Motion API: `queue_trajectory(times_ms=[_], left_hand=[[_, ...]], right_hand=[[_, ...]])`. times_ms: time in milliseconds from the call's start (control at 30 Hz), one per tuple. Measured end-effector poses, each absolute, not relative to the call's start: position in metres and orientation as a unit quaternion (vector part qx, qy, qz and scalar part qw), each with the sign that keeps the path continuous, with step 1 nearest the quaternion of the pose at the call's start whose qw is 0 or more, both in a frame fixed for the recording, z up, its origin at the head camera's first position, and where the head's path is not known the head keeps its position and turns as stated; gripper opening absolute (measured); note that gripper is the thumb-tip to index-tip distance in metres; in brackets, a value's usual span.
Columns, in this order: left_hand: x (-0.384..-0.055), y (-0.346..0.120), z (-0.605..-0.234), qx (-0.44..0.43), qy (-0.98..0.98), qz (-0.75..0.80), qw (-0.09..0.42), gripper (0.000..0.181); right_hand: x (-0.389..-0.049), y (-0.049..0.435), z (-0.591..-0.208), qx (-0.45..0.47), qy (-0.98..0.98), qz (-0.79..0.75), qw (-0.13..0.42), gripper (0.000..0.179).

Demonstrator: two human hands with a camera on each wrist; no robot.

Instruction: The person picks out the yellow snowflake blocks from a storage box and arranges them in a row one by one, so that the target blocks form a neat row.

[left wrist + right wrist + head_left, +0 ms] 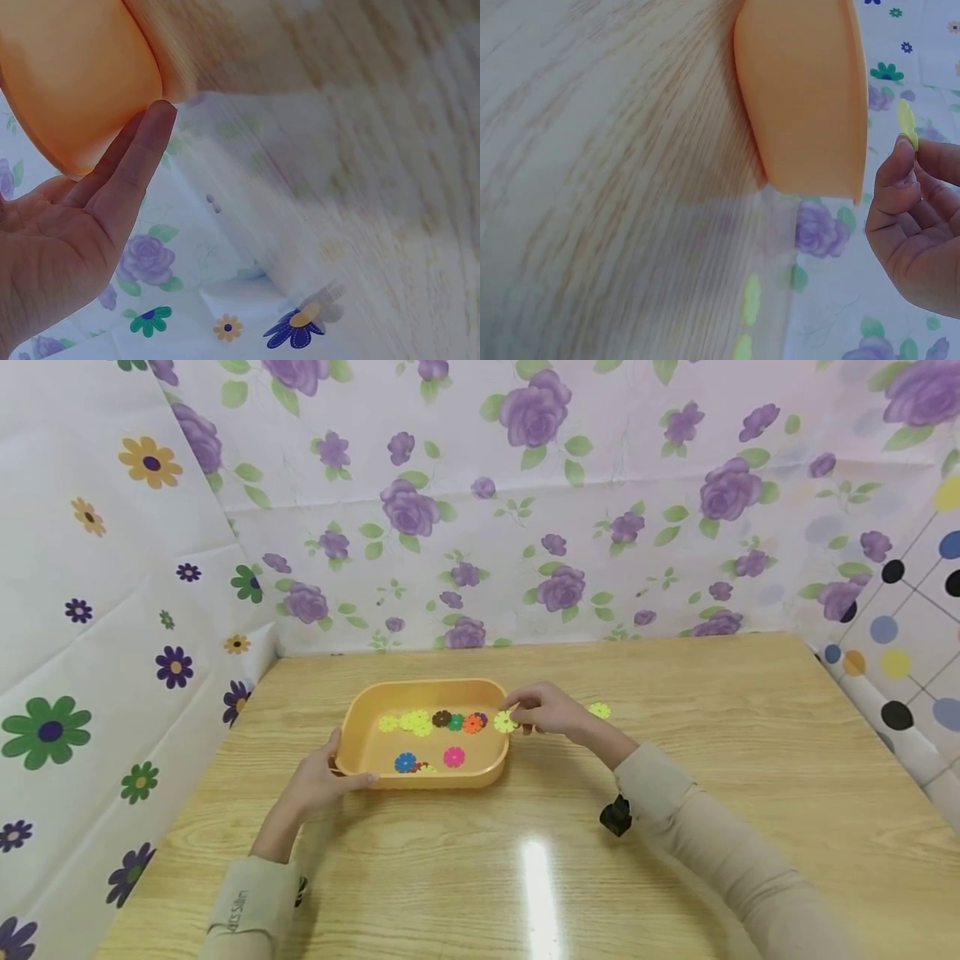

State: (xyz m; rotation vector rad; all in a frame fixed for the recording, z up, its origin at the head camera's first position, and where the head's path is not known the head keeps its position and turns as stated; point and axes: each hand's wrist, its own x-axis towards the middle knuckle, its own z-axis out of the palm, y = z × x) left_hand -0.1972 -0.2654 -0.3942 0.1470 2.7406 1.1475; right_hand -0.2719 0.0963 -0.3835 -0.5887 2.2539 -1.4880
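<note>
An orange plastic basin [431, 782] stands on the table with several small notched plastic discs in it. My left hand [318, 777] holds its near left corner, thumb along the front side; in the left wrist view the fingers [139, 157] lie against the outer wall. Over the right rim, my right hand [551, 710] pinches a yellow notched disc [505, 722] between thumb and fingertips. The right wrist view shows this disc [907, 120] edge-on, apart from the basin wall [806, 97]. Inside lie a blue disc [405, 762], a pink disc [453, 757] and an orange disc [472, 723].
Another yellow disc [599, 710] lies on the wooden table [675, 693] right of the basin, behind my right wrist. In the right wrist view, two yellow pieces [751, 298] show on the table. Flower-patterned sheets [480, 527] hang behind the table and at its left.
</note>
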Motion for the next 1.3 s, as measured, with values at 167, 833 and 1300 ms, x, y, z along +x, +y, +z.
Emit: queue_trajectory(times_ms=[167, 833, 1300], left_hand=[[-0.197, -0.266, -0.395, 0.050, 0.916, 0.388, 0.086, 0.110], [-0.197, -0.265, -0.393, 0.049, 0.916, 0.390, 0.086, 0.110], [-0.197, -0.265, -0.392, 0.045, 0.921, 0.378, 0.084, 0.110]], right_hand=[[-0.274, 0.107, -0.387, -0.190, 0.803, -0.533, 0.189, 0.026], [-0.277, 0.155, -0.390, -0.174, 0.837, -0.490, 0.168, 0.027], [-0.279, 0.181, -0.396, -0.149, 0.840, -0.494, 0.168, 0.029]])
